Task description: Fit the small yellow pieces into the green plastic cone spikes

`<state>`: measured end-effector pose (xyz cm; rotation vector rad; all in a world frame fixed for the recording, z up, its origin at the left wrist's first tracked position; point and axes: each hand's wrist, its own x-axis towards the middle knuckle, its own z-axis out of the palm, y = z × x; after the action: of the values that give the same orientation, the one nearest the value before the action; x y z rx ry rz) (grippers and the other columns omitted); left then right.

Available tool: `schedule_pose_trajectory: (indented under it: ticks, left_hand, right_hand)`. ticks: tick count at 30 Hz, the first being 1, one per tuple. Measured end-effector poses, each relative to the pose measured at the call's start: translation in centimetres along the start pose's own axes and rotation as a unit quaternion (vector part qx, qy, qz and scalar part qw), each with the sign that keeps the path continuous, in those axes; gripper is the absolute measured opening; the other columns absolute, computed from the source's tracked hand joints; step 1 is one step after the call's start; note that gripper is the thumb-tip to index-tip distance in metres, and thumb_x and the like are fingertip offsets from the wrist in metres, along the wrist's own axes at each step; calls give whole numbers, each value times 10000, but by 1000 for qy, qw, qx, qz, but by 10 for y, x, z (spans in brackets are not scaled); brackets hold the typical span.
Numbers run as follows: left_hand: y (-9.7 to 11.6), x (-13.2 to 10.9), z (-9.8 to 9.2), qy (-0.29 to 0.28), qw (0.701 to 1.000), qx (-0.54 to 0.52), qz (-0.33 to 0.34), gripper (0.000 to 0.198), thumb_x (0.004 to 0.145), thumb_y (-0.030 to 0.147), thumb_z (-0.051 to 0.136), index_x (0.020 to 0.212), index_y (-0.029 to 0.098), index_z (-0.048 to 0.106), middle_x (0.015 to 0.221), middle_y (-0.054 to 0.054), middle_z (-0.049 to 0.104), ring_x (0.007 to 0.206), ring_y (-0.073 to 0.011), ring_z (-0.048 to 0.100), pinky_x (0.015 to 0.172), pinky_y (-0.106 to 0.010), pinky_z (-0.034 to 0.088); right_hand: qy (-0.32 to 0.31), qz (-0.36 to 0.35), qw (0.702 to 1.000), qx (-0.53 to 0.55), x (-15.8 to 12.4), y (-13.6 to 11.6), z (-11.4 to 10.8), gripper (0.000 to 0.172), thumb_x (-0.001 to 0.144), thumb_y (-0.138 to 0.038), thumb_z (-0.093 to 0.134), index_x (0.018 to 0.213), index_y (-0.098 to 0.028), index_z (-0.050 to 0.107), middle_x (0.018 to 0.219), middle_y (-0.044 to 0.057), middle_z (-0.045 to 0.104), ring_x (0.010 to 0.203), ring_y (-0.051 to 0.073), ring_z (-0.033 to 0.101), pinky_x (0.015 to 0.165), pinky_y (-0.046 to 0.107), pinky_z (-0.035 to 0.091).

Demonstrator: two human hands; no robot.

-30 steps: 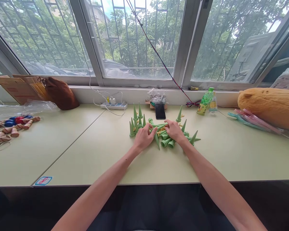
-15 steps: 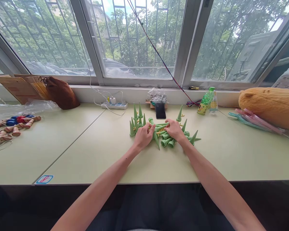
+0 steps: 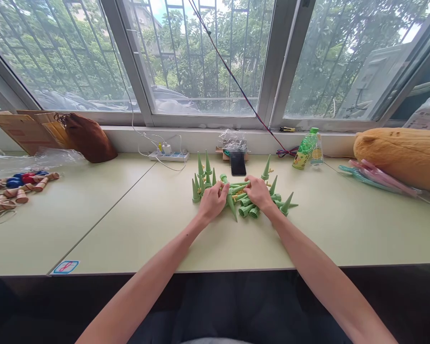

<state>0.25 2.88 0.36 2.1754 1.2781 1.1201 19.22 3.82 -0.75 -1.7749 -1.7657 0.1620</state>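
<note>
My left hand [image 3: 212, 202] is closed on a green plastic plant watering spike [image 3: 231, 208], its pointed end slanting down toward the front of the table. My right hand [image 3: 258, 193] reaches into the pile with bent fingers, by small yellow pieces [image 3: 241, 192]; whatever its fingertips pinch is hidden. Under and beside that hand lie several green spikes [image 3: 245, 210], open ends facing me. Upright spikes with yellow fittings [image 3: 200, 167] stand in a group left of the pile. More stand on the right, among them one tall spike [image 3: 265, 168].
A black phone [image 3: 238, 165] lies behind the pile. At the back are a power strip [image 3: 172, 156], a green-capped bottle [image 3: 306, 149] and a brown drawstring bag [image 3: 89, 138]. Wooden kendama toys [image 3: 21, 193] lie left, a tan plush [image 3: 401, 155] right. The table's front edge is close to me.
The view has shifted very slightly. Both hands stay at the pile in nearly the same pose, the left still holding the spike.
</note>
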Motion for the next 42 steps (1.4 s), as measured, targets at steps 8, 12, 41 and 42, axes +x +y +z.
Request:
schedule_pose_trajectory:
  ticks: [8, 12, 41, 42]
  left_hand:
    - [0, 0, -2, 28, 1000, -13, 3, 376, 943, 518, 390, 834, 200, 558, 570, 26, 482, 499, -120, 445, 549, -248, 340]
    - [0, 1, -2, 41, 999, -17, 13, 347, 933, 494, 423, 874, 189, 579, 650, 2, 553, 527, -118, 480, 558, -243, 370]
    - [-4, 3, 0, 69, 995, -13, 64, 244, 911, 377, 518, 1011, 187, 633, 873, -42, 586, 614, -118, 493, 628, -258, 427]
    - [-4, 3, 0, 69, 995, -12, 67, 238, 911, 367, 520, 1022, 189, 635, 873, -41, 582, 615, -117, 489, 634, -258, 429]
  right_hand:
    - [19, -11, 1000, 4, -8, -9, -10, 231, 837, -109, 583, 1059, -159, 625, 804, 57, 693, 847, 192, 614, 775, 281, 432]
    - [29, -24, 999, 21, -11, -14, -11, 197, 850, -116, 572, 1034, -169, 620, 819, 59, 688, 819, 184, 623, 753, 274, 440]
    - [90, -155, 958, 223, -16, -29, -8, 146, 896, -193, 512, 1030, -192, 570, 881, 42, 655, 814, 160, 646, 777, 282, 513]
    - [86, -170, 954, 233, -18, -31, -7, 150, 900, -201, 514, 1039, -193, 570, 903, 44, 656, 831, 159, 645, 796, 283, 514]
